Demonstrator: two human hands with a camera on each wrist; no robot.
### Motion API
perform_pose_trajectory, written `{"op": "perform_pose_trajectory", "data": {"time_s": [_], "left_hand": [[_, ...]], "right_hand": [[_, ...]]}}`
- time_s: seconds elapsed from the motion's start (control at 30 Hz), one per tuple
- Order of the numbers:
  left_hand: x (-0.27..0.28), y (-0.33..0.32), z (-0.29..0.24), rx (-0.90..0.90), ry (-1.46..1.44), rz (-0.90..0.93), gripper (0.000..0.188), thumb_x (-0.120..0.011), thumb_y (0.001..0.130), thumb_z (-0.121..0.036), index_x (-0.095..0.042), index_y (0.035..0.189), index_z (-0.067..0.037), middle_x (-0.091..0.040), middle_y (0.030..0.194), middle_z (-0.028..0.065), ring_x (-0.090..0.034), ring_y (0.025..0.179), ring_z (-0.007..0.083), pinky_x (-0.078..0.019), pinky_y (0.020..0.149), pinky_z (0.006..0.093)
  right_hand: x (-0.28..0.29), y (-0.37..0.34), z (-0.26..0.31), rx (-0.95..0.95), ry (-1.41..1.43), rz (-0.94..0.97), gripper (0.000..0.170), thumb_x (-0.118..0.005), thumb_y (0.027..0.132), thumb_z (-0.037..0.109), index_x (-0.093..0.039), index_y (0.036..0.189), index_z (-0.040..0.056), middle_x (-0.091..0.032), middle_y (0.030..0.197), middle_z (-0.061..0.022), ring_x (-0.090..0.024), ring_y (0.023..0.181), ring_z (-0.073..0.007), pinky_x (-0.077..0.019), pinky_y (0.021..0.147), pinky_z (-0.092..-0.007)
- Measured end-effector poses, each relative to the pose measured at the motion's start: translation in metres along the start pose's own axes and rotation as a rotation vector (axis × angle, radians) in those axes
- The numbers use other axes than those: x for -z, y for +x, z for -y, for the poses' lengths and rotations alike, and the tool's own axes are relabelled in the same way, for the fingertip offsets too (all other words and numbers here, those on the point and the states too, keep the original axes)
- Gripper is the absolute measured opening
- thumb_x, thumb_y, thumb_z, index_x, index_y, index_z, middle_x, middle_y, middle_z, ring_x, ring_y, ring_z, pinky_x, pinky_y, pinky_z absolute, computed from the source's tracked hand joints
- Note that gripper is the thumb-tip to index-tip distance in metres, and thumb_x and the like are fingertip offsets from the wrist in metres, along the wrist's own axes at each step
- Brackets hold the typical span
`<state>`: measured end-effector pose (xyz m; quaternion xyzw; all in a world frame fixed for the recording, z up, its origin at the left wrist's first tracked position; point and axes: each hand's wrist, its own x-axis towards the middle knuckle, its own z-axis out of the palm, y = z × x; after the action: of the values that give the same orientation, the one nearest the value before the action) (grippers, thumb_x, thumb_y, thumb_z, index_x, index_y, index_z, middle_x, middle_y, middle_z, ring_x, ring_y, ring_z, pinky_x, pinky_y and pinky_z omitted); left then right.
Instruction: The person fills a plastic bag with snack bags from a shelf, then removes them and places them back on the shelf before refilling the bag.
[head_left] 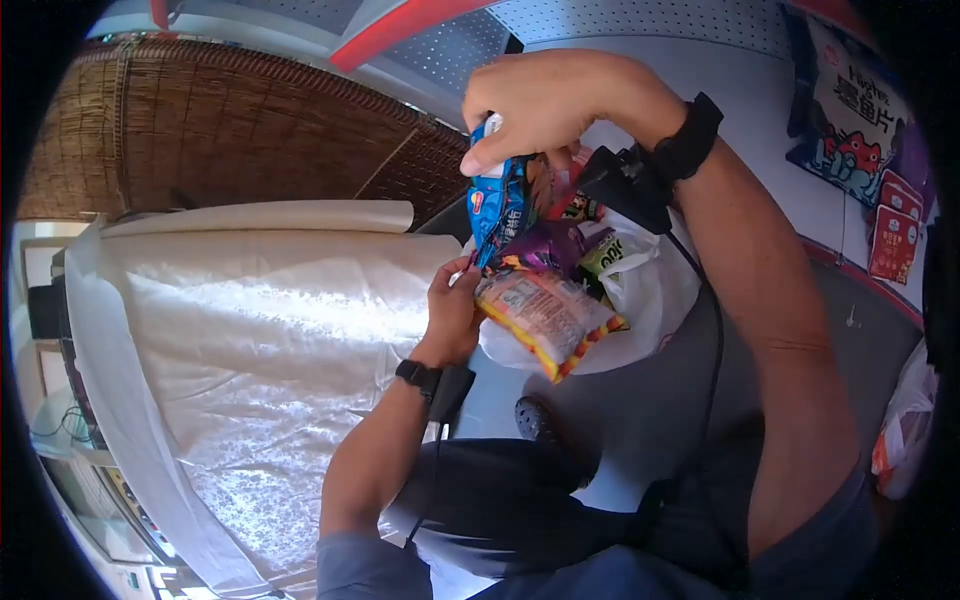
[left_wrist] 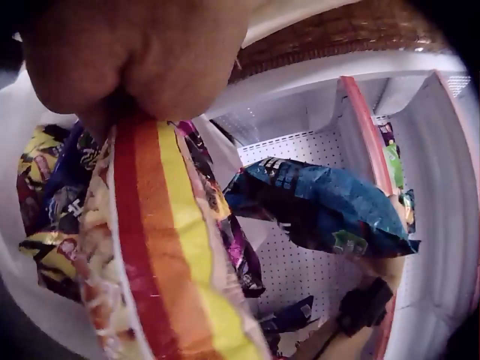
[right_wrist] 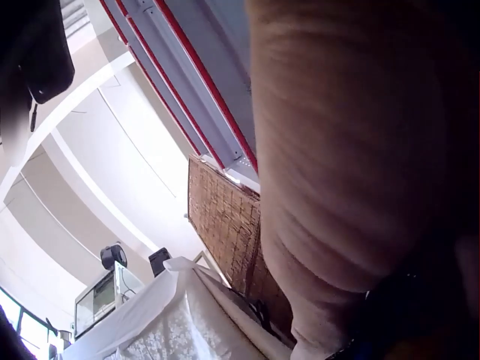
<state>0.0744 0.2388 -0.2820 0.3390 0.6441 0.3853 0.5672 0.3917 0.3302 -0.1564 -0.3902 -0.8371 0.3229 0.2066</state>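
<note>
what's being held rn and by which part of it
The right hand grips the blue bag by its upper end; the left hand holds the yellow-edged bag by one end.

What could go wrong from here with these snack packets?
The yellow-and-red-edged packet could slip to the floor if the left hand loosens; it seems gripped only at one end. The blue packet, in the right hand just above, might knock it. The dark cord from the right wrist runs close to the white plastic bag and may snag.
</note>
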Motion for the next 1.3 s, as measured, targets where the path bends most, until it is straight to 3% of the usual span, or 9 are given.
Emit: {"op": "perform_pose_trajectory", "data": {"time_s": [0.13,0.37,0.47,0.7,0.8,0.87,0.93,1.0,1.3], "left_hand": [[-0.001,0.009,0.011,0.065,-0.003,-0.016,0.044,-0.063,0.108,-0.019,-0.041,0.143,-0.007,-0.064,0.129,0.0129,-0.069,0.111,0.0242,-0.0619,0.090,0.0427],[0.003,0.024,0.027,0.196,-0.108,0.196,0.055,-0.060,0.109,-0.035,-0.039,0.149,-0.003,-0.057,0.139,0.0132,-0.063,0.125,0.0280,-0.0587,0.098,0.0470],[0.002,0.020,0.025,0.135,0.059,-0.051,0.045,-0.050,0.113,-0.035,-0.048,0.144,-0.003,-0.053,0.139,0.0163,-0.056,0.129,0.0302,-0.0540,0.105,0.0499],[0.001,0.012,0.017,0.306,0.124,-0.072,0.049,-0.057,0.110,-0.038,-0.046,0.148,-0.009,-0.050,0.133,0.0118,-0.054,0.123,0.0269,-0.0529,0.103,0.0499],[0.003,0.014,0.020,0.257,0.165,-0.063,0.049,-0.061,0.108,-0.037,-0.050,0.146,-0.009,-0.050,0.141,0.0134,-0.054,0.121,0.0257,-0.0504,0.103,0.0452],[0.016,0.026,0.032,-0.121,0.490,-0.131,0.054,-0.067,0.103,-0.041,-0.054,0.143,-0.007,-0.064,0.121,0.0078,-0.058,0.120,0.0218,-0.0474,0.102,0.0408],[0.030,0.036,0.038,-0.228,0.540,-0.105,0.054,-0.069,0.101,-0.044,-0.058,0.140,-0.009,-0.062,0.130,0.0140,-0.056,0.126,0.0277,-0.0445,0.107,0.0404],[0.014,0.020,0.024,-0.199,0.893,-0.388,0.053,-0.069,0.101,-0.044,-0.059,0.140,-0.009,-0.058,0.138,0.0214,-0.053,0.131,0.0323,-0.0417,0.111,0.0428],[0.032,0.032,0.037,0.039,0.373,-0.277,0.069,-0.066,0.103,-0.032,-0.035,0.154,0.001,-0.062,0.135,0.0210,-0.060,0.124,0.0288,-0.0453,0.107,0.0434]], "right_hand": [[-0.005,0.002,-0.004,-0.004,0.073,0.011,0.052,-0.067,0.101,0.039,-0.065,0.118,-0.0106,-0.074,0.082,-0.0201,-0.074,0.054,-0.0277,-0.0604,0.047,-0.0361],[-0.012,0.006,-0.009,-0.094,-0.045,0.034,0.036,-0.054,0.108,0.025,-0.065,0.103,-0.0099,-0.071,0.067,-0.0215,-0.074,0.054,-0.0281,-0.0608,0.047,-0.0357],[-0.017,0.009,-0.015,-0.110,-0.143,-0.001,0.035,-0.053,0.107,0.022,-0.065,0.096,-0.0090,-0.071,0.065,-0.0201,-0.074,0.054,-0.0273,-0.0596,0.048,-0.0362],[-0.012,0.008,-0.012,-0.036,-0.078,-0.045,0.034,-0.055,0.106,0.026,-0.067,0.100,-0.0051,-0.071,0.065,-0.0178,-0.074,0.056,-0.0248,-0.0592,0.050,-0.0368],[-0.002,0.007,-0.005,0.003,0.015,0.022,0.036,-0.056,0.107,0.029,-0.067,0.104,-0.0051,-0.071,0.065,-0.0168,-0.074,0.056,-0.0244,-0.0598,0.051,-0.0359],[0.000,0.004,-0.002,-0.001,0.015,-0.009,0.038,-0.054,0.107,0.029,-0.068,0.103,-0.0058,-0.071,0.065,-0.0168,-0.074,0.055,-0.0240,-0.0604,0.052,-0.0354],[0.004,0.002,0.003,0.022,0.062,0.005,0.038,-0.054,0.107,0.029,-0.069,0.103,-0.0063,-0.072,0.066,-0.0173,-0.074,0.055,-0.0238,-0.0603,0.052,-0.0353],[0.003,0.002,0.001,0.028,0.068,-0.004,0.038,-0.054,0.107,0.028,-0.068,0.099,-0.0063,-0.072,0.066,-0.0173,-0.075,0.055,-0.0237,-0.0603,0.052,-0.0351],[-0.018,0.017,-0.020,0.020,0.016,0.107,0.037,-0.054,0.105,0.021,-0.065,0.082,-0.0068,-0.072,0.064,-0.0174,-0.076,0.058,-0.0235,-0.0601,0.053,-0.0336]]}}
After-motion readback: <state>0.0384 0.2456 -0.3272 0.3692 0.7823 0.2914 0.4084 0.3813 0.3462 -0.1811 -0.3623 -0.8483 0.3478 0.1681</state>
